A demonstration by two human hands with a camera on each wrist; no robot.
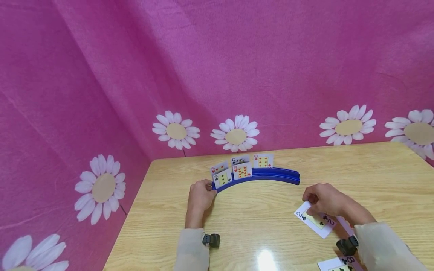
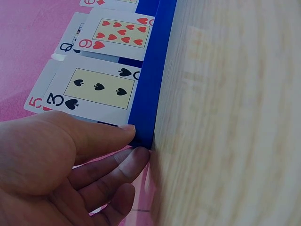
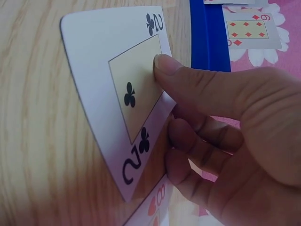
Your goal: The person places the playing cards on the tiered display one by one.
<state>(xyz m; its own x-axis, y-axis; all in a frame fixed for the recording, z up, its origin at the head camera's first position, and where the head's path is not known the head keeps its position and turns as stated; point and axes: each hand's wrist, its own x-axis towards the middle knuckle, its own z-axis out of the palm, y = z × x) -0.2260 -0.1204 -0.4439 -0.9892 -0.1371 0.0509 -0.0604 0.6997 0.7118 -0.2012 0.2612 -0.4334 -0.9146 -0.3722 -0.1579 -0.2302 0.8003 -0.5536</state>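
A curved blue card holder (image 1: 278, 175) stands on the table with several playing cards in its left and middle part. My left hand (image 1: 200, 195) pinches its left end, thumb on the front beside the three of spades (image 2: 99, 89) and fingers at the end's edge. Also in the holder are the nine of hearts (image 2: 117, 35), a red five (image 1: 219, 166), a black queen (image 1: 240, 159) and the six of diamonds (image 1: 263, 161). To the right of the holder, my right hand (image 1: 327, 199) grips the two of clubs (image 3: 89, 52) between thumb and fingers, its face tilted upward.
A card with a red eight (image 3: 157, 202) lies below the held card in the right wrist view. Near the front edge of the head view is a black eight (image 1: 339, 265). A pink cloth (image 1: 271, 75) with white flowers hangs behind the wooden table (image 1: 162, 210).
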